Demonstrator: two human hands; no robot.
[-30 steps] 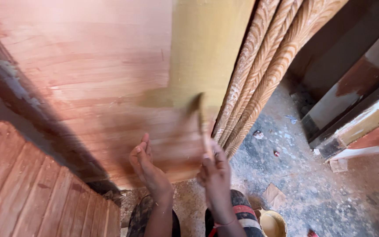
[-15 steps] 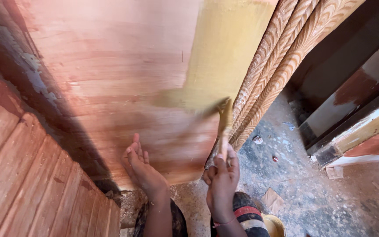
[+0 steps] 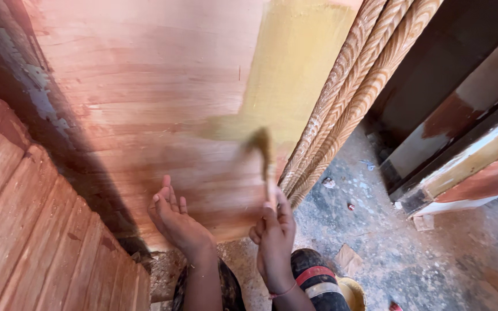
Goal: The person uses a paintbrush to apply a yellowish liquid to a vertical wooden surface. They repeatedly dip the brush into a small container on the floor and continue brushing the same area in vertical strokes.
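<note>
Head view: left hand [image 3: 175, 222] spread flat, fingers open, palm pressed against the lower part of the wooden panel [image 3: 145, 115], gripping nothing. Right hand [image 3: 273, 233] closed around the handle of a paintbrush [image 3: 265, 161], bristles up and blurred, touching the panel at the lower edge of the yellow coat [image 3: 295, 69]. Judged from the colours: only a tall strip beside the carved moulding [image 3: 353, 98] covered so far, plus a smear reaching left; most of the panel, left and below, bare reddish wood. Panel smooth, fine horizontal grain, flaky pale patches at its far left edge. Moulding rope-twisted, herringbone cut, unpainted tan. Ribbed red boards [image 3: 36, 242] at lower left. Dusty concrete floor [image 3: 387, 230] with scraps; yellow container [image 3: 350, 291] near the knees.
</note>
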